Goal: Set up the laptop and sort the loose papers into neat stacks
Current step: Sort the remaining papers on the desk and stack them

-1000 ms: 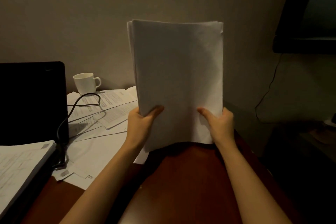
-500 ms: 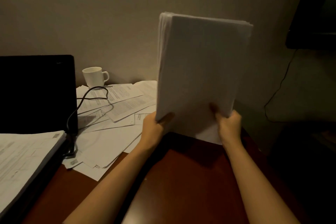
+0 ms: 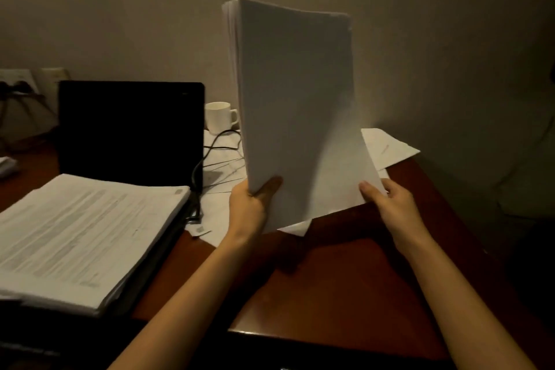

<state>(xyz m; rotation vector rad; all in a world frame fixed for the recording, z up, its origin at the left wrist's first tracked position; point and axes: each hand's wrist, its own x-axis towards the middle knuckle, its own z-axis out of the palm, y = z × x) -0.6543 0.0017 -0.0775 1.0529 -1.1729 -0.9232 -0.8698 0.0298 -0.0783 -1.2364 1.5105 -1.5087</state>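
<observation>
the left hand [image 3: 250, 204] grips the lower left corner of the sheaf of papers [image 3: 295, 105], thumb across the near face and the other fingers hidden behind; the right hand [image 3: 387, 200] pinches the lower right edge the same way, thumb in front. both hands hold the sheaf upright above the counter [image 3: 345, 273], its bottom edge clear of the wood as far as can be seen, with the wall behind it. the sheaf's long axis runs nearly vertical, leaning a little to the left at the top, the blank broad face turned toward the person and the short edges at top and bottom. it looks thick enough to have some heft, yet the sheets are limp: the near face bows, and the lower right corner fans out where the leaves are not flush. it would likely slide apart if held loosely, so a firm hold low on both long edges seems best, letting the bottom edge be tapped square. just left of it, loose sheets [image 3: 222, 210] lie scattered on the counter under a black cable [image 3: 207, 156], with a white mug [image 3: 220, 117] near the wall. further left the open laptop [image 3: 130, 129] stands with a dark screen, and a neat stack of printed pages [image 3: 87, 234] rests over its base.
</observation>
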